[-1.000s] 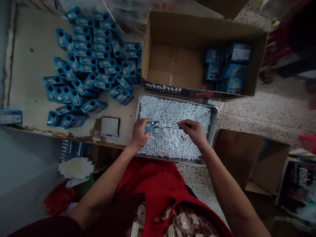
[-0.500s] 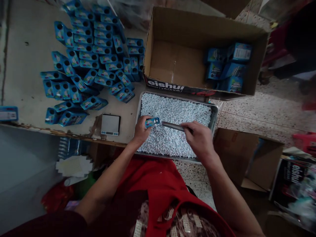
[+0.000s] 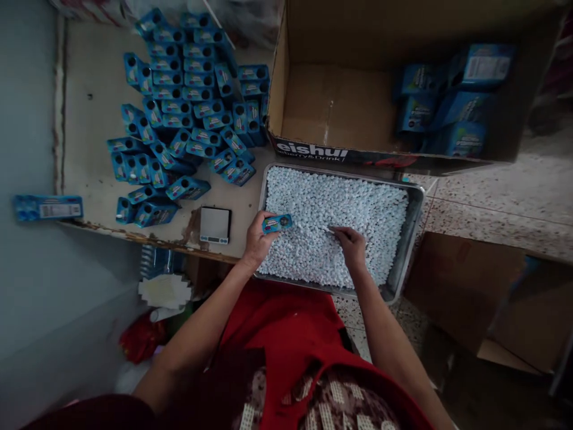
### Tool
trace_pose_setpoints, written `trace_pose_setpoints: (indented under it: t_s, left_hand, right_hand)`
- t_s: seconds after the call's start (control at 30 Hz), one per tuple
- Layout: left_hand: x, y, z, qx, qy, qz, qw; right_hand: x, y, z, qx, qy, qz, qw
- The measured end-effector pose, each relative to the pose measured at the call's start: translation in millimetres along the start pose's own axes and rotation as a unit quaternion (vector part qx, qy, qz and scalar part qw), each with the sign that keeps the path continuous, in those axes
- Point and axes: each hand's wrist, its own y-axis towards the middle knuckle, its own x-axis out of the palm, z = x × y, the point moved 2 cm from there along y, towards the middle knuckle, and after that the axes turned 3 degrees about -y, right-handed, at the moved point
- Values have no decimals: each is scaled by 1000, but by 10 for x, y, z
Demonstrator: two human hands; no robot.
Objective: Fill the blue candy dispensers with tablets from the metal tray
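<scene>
Pack (image 3: pixel 276 223): gripped by the fingers of your left hand (image 3: pixel 257 242). Scoop (image 3: pixel 331 229): pinched by your right hand (image 3: pixel 353 246), mostly hidden in pellets (image 3: pixel 335 194).

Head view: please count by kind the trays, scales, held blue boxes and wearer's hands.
Tray: 1
Scale: 1
Held blue box: 1
Left hand and right hand: 2
Total: 5

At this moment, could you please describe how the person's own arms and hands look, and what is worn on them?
The left hand and right hand are bare, without gloves. Both forearms are uncovered, with no watch or bracelet visible. A dark maroon sleeve covers the left upper arm; no sleeve shows on the right arm.
</scene>
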Motion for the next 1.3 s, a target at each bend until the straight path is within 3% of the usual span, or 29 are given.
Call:
trace_pose_setpoints:
  t_s: [0.1,0.23,0.37,0.47,0.57,0.7,0.8,0.93,1.03,1.1,1.17,1.3]
  left_hand:
    - [-37,17,0,1,30,4,1000]
    - [65,33,33,33,93,-11,995]
    - [166,24,124,90,136,-25,986]
    - [170,27,162,121,161,-35,979]
    - [119,47,151,119,164,-14,979]
    - [17,94,109,66,63,-16,996]
    - [-33,104,109,32,-43,-46,998]
    - [14,56,149,38,-106,-107,988]
    - [-27,15,138,1,-136,-132,982]
    - [-237,12,115,-13,-139,-57,989]
    - [-573,36,86,-9,-123,53,991]
    - [-1207,271,-42,-3,-73,251,965]
  right_hand:
    - [-216,-71,-235,21,58,-8,998]
    - [-457,-227,-672,4,40,-60,997]
    - [-361,-263,-1267,-105,-73,-77,989]
    - [-308,-257,-1486,-183,-148,-54,970]
    - [-359,-188,-1246,-133,-95,-40,986]
    - [-396,-45,-521,35,72,-81,994]
    - [-433,-16,-125,86,131,-78,985]
    - [-671,-92,120,112,131,-22,985]
    - [-861,-151,239,130,107,-5,986]
    - [-908,-177,307,136,89,-17,987]
    - [-890,-202,353,139,75,-28,987]
    - [-829,-286,324,134,76,-16,988]
